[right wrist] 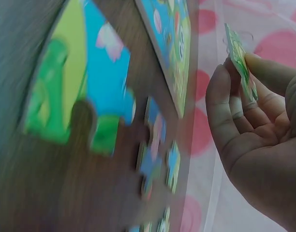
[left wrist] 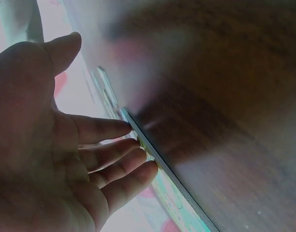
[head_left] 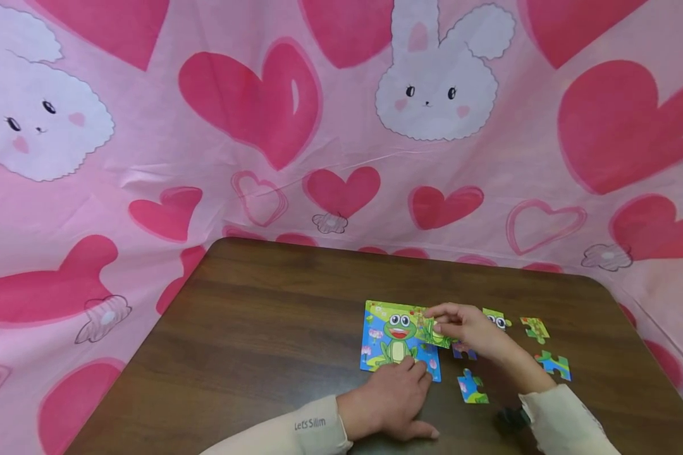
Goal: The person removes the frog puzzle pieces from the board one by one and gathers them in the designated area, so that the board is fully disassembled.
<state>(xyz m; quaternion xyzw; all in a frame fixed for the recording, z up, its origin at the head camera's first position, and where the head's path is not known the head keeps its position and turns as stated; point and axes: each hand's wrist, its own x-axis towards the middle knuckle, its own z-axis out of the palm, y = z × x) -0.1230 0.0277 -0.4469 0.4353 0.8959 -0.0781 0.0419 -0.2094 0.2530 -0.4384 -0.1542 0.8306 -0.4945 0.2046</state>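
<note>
A frog picture board, printed in blue and green, lies on the brown table in the head view. My left hand rests at its near edge; in the left wrist view the fingertips touch the board's side, thumb held apart. Over the board's right part, my right hand pinches a green jigsaw puzzle piece between thumb and fingers. The right wrist view shows that piece nearly edge-on, raised off the table. Part of the board is hidden behind the piece and both hands.
Several loose puzzle pieces lie right of the board: a blue-green one in front, another to the right, a yellow-green one behind it, and one with frog eyes partly behind my right hand. A pink heart-printed cloth hangs behind the table.
</note>
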